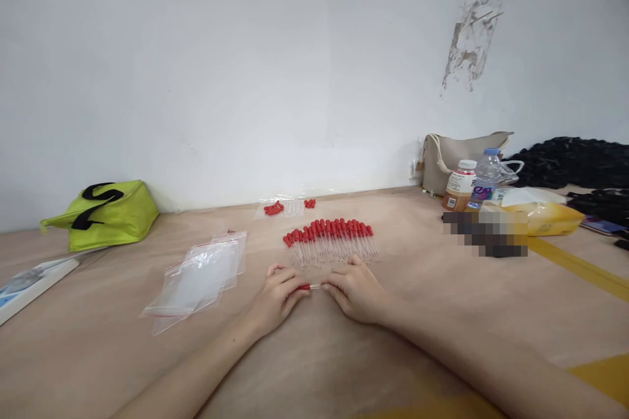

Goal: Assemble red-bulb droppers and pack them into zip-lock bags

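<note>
Between my two hands lies a dropper (314, 287) with a red rubber bulb and a clear tube, held sideways just above or on the table. My left hand (281, 298) pinches its red bulb end. The clear tube end is in the closed fingers of my right hand (358, 292). Right behind my hands, several finished-looking droppers (331, 239) lie in a fanned row, red bulbs away from me and clear tips towards me. Farther back, near the wall, loose red bulbs (274, 208) and clear tubes (293, 207) rest on a clear plastic bag.
Clear zip bags (199, 278) lie overlapped on the left. A lime-green bag (115, 213) and a white power strip (37, 285) are farther left. At the right stand a drink bottle (460, 186), a grey bag (462, 147) and a yellow tissue pack (553, 213). The wall (295, 78) bounds the back.
</note>
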Demonstrator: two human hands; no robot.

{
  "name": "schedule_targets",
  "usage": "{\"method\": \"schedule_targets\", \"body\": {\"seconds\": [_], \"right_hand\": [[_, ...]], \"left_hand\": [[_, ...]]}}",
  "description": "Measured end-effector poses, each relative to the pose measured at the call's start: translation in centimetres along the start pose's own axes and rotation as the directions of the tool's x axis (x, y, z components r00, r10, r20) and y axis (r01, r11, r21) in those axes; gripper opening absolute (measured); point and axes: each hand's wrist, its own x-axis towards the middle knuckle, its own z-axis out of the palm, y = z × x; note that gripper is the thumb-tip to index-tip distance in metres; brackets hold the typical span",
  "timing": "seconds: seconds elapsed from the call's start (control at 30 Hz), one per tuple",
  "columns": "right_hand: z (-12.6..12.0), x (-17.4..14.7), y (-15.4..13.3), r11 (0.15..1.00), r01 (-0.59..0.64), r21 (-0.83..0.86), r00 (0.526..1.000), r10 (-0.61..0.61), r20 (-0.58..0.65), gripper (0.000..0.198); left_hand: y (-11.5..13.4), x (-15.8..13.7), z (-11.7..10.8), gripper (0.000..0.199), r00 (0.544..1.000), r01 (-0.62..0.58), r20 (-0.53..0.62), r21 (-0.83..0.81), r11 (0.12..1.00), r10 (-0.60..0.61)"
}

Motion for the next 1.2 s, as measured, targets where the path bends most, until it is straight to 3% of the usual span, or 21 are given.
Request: {"method": "schedule_targets", "body": {"seconds": [0.13,0.23,0.33,0.47,0.67,0.8,0.9,1.03,1.2], "right_hand": [[-1.0,0.1,0.1,0.99,-0.015,-0.138,0.999,0.019,0.027,0.023],[-1.5,1.0,1.3,0.978,-0.192,-0.076,0.98,0.195,0.036,0.022],[-1.2,3.4,2.7,0.891,-0.443,0.105,0.897,0.441,0.043,0.026],[0.8,7.7,2.7,0.765,-0.622,0.165,0.767,0.638,-0.069,0.023],[4.6,11.0,1.1,0.731,-0.681,0.047,0.724,0.681,-0.11,0.024],[5.2,11.3,1.2,0.729,-0.684,-0.024,0.728,0.68,-0.092,0.028],[4.5,10.6,1.1,0.758,-0.65,-0.054,0.759,0.644,-0.095,0.033],[2.7,7.3,1.2,0.862,-0.503,-0.072,0.861,0.492,-0.127,0.034],[0.7,0.9,3.0,0.974,-0.195,-0.112,0.98,0.189,-0.061,0.029]], "left_hand": [[-0.9,-0.3,-0.1,0.023,0.993,0.06,-0.099,0.001,0.998,-0.06],[-1.5,-0.7,-0.1,0.037,0.956,0.216,-0.202,-0.002,0.976,-0.212],[-2.0,-1.3,-0.1,0.051,0.936,0.348,-0.088,0.06,0.936,-0.342],[-2.0,-1.8,-0.1,0.065,0.914,0.35,0.148,0.187,0.918,-0.379],[-1.5,-1.7,-0.3,0.069,0.906,0.332,0.168,0.285,0.899,-0.388],[-1.5,-1.7,-0.3,0.069,0.909,0.325,0.165,0.289,0.9,-0.381],[-1.6,-1.7,-0.3,0.069,0.912,0.324,0.16,0.288,0.901,-0.379],[-1.8,-1.7,-0.3,0.068,0.916,0.32,0.152,0.279,0.906,-0.371],[-1.7,-1.7,-0.2,0.068,0.92,0.326,0.135,0.259,0.909,-0.368]]}}
